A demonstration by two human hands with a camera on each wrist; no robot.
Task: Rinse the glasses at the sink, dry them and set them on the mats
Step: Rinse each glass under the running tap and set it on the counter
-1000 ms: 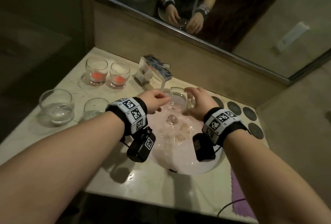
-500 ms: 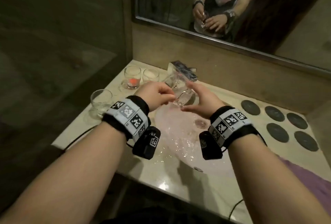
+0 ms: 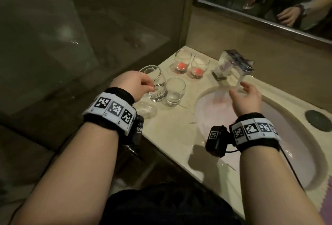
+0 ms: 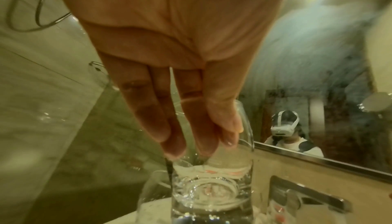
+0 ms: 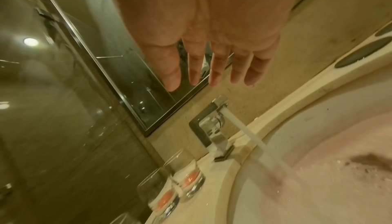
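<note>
My left hand pinches the rim of a clear rinsed glass, which hangs below my fingers over the counter's left front edge. In the left wrist view the fingers reach down onto that glass. My right hand is open with spread fingers over the sink, beside the running water, and holds nothing. A large round glass and a small glass hold water. Two glasses with red residue stand behind them.
The square faucet pours a stream into the pinkish basin. A dark round mat lies right of the sink, with more mats along the counter. A purple cloth lies at the front right. A glass shower wall stands at the left.
Both hands held the glass under the tap. My left hand has carried it left over the counter, the right hand has let go, and my view has swung left.
</note>
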